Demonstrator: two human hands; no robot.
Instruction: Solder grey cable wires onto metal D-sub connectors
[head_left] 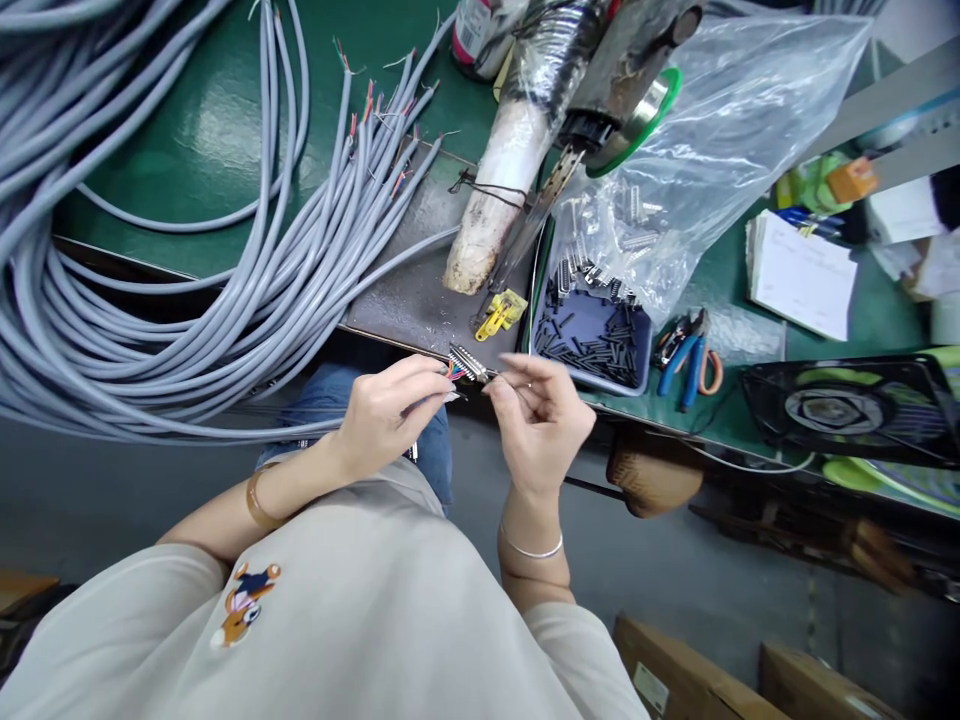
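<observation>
My left hand [390, 410] is closed round the end of a grey cable with coloured wire ends [452, 371] sticking out. A small metal connector [469, 362] sits at those wire ends, between both hands. My right hand [541, 418] pinches at the connector's right side with thumb and fingers. Both hands hover just off the bench's front edge, above my lap. Right behind them stands a blue tray [592, 338] of small black sleeves.
A big bundle of grey cables [187, 290] spreads over the green bench [217, 120] at left. A wrapped tool [510, 170], solder reel [645, 105], plastic bag of metal connectors [712, 130], blue pliers [686, 362], papers [802, 275] and a fan [847, 405] lie right. Cardboard boxes [697, 680] sit below.
</observation>
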